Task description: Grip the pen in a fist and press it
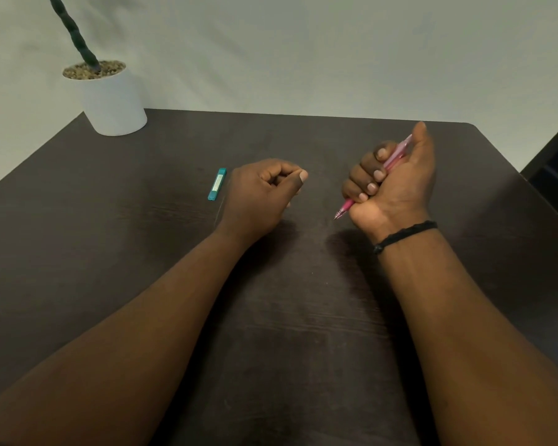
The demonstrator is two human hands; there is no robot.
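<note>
My right hand (390,185) hovers over the dark table (271,317) with its fingers wrapped round a pink mechanical pencil (345,209). The pencil's metal tip points down and to the left, and its far end sticks out past the thumb. A black cord bracelet (403,235) circles that wrist. My left hand (261,194) is beside it, fingers curled into a loose fist with the thumb pressed against the forefinger; nothing shows between them. A small teal lead case (217,184) lies flat on the table just left of my left hand.
A white pot (115,101) with pebbles and a dark twisted stem (74,33) stands at the table's far left corner. A pale wall runs behind the table. A dark object (554,162) stands off the table's right edge.
</note>
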